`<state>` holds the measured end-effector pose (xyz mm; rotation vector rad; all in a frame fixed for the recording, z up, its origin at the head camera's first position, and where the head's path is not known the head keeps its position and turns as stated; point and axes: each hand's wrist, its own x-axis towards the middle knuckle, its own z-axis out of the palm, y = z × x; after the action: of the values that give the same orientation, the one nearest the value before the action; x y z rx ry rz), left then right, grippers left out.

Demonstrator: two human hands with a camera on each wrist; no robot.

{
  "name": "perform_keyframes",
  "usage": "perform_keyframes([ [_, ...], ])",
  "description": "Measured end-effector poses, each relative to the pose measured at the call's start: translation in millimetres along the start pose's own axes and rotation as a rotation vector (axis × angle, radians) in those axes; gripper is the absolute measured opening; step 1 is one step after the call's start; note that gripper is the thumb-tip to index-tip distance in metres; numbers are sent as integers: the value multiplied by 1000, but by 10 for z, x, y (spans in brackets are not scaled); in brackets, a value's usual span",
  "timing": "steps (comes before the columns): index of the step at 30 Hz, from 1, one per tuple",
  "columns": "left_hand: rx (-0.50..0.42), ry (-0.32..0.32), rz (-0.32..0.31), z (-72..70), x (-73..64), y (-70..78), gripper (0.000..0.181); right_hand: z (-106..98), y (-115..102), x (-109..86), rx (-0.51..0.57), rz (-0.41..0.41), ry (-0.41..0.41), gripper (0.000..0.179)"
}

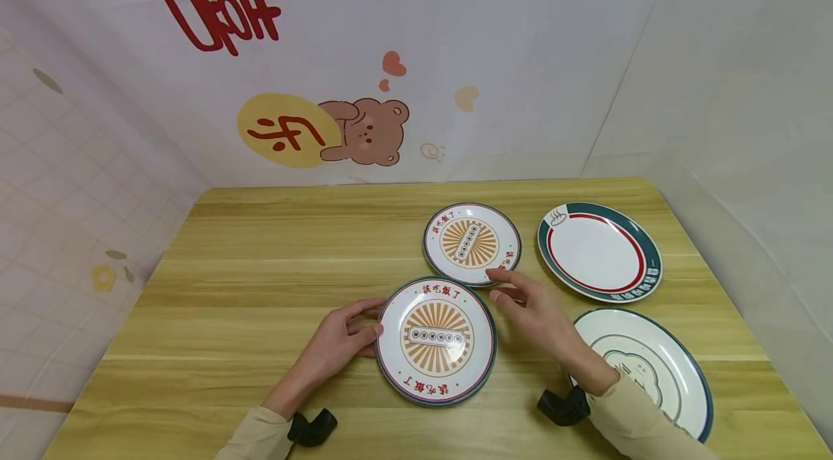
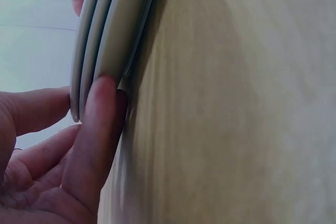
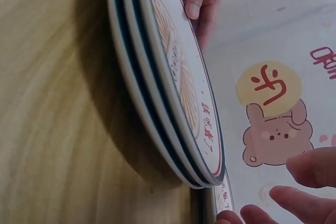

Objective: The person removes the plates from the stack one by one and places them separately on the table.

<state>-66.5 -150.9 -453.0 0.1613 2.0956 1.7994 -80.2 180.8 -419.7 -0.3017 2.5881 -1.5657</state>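
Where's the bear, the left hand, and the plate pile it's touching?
Bear (image 1: 371,133): head view, on its head.
Left hand (image 1: 335,344): head view, on the back of the hand.
Plate pile (image 1: 436,338): head view, on the top plate's middle.

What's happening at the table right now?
A person's left hand grips the left edge of a stack of sunburst plates. The right hand is open, its fingertips by a smaller sunburst plate just beyond; whether they touch it is unclear. Farther right on the table lie a red-ringed plate and, nearer, a cloud-patterned plate, partly behind the right arm.
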Motion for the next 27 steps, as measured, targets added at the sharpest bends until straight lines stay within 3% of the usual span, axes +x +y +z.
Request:
perform_keyframes([
  [6, -53, -13, -11, 4, -25, -8, 47, 51, 40, -45, 13, -3, -70, 41],
  [11, -75, -16, -15, 12, -41, 3, 47, 82, 90, -61, 15, 44, -116, 45],
  [21, -99, -23, 0, 3, -59, -6, 49, 96, 131, -106, -29, 82, -128, 44],
  [27, -96, -20, -5, 2, -66, -10, 49, 80, 156, -121, -21, 33, -124, 37],
])
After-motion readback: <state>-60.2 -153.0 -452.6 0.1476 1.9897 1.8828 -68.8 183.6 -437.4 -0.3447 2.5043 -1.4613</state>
